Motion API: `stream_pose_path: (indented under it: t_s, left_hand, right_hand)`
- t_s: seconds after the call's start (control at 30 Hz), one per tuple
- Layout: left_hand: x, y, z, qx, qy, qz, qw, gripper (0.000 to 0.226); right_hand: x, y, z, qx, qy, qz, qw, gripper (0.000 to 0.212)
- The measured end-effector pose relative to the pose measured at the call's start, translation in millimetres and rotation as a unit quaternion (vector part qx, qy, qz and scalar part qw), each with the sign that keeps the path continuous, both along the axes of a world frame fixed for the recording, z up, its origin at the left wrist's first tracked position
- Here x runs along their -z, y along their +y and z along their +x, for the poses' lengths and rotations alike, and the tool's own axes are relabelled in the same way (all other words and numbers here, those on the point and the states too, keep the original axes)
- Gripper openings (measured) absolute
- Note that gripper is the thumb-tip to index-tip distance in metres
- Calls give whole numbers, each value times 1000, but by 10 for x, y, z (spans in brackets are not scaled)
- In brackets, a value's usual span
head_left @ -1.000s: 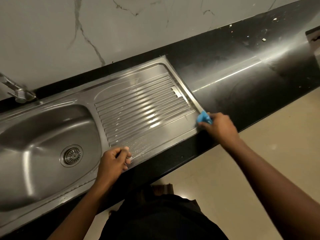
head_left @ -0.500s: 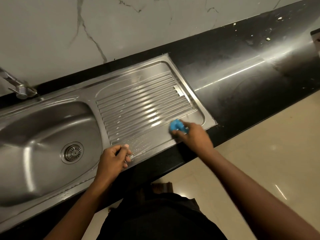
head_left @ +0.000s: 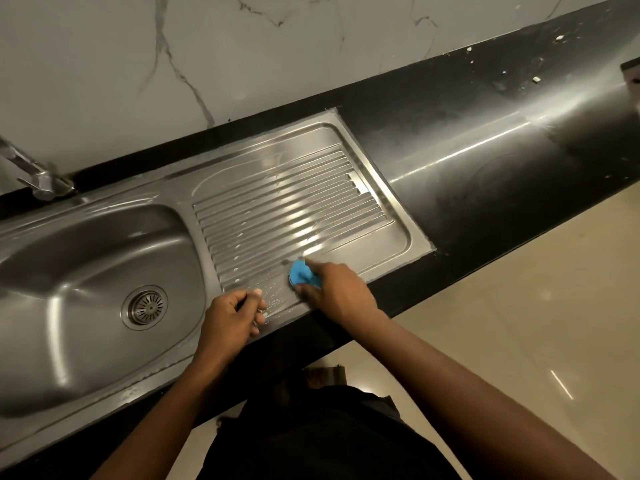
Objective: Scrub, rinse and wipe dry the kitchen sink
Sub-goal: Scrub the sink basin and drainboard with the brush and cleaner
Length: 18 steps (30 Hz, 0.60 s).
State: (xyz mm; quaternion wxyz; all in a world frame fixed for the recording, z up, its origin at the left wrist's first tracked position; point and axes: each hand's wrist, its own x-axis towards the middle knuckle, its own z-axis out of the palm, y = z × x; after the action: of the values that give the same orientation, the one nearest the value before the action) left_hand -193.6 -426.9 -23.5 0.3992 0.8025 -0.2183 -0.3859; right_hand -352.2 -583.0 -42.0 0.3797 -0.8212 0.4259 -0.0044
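Sink (head_left: 86, 271): stainless steel, one bowl at left and a ribbed drainboard (head_left: 294, 202) at right, set flush into a long black bench (head_left: 485, 150) that runs along a white veined wall (head_left: 242, 46). Pale glossy floor (head_left: 519, 323) below the bench's front edge. Bench surface smeared, a few light crumbs toward its far right.

Right hand (head_left: 341, 292) down on the drainboard's near flat strip, just below the ribs; grip pinched round a blue sponge (head_left: 303, 273), fingers on top, sponge pressed against the steel.

Left hand (head_left: 230, 315) just beside it, resting on the sink's front rim between bowl and drainboard; grip curled in on itself, nothing visible inside it. Hands near each other but apart.

Tap (head_left: 38, 181) at the bowl's back left corner, partly cut by the frame edge. Round drain strainer (head_left: 144, 306) in the bowl floor. Patch of small soap bubbles (head_left: 277, 296) on the steel between the two hands
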Motion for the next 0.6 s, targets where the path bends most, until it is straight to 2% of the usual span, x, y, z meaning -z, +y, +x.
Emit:
stream_pose_path:
  t_s: [0.07,0.27,0.37,0.47,0.6]
  left_hand:
    - [-6,-20,5,-1,3,-4,1000,33]
    - [-16,52,12,-6,-11,-7,1000,32]
    - [-3,84,7,-17,-6,-5,1000,32]
    - [16,63,-5,-16,-3,-4,1000,32]
    - [35,-41,-73,0,1,0,1000,33]
  right_hand:
    - [-21,-60,-192,-12,-3,-5,1000,64]
    - [-271,-1112,-812,145,28,-23,989,55]
    - [-317,-1239,-766,183,10,-9,983,52]
    - [-221,-827,-374,144,-18,34,989,46]
    - [-83,-214,24,38,11,4,999,55]
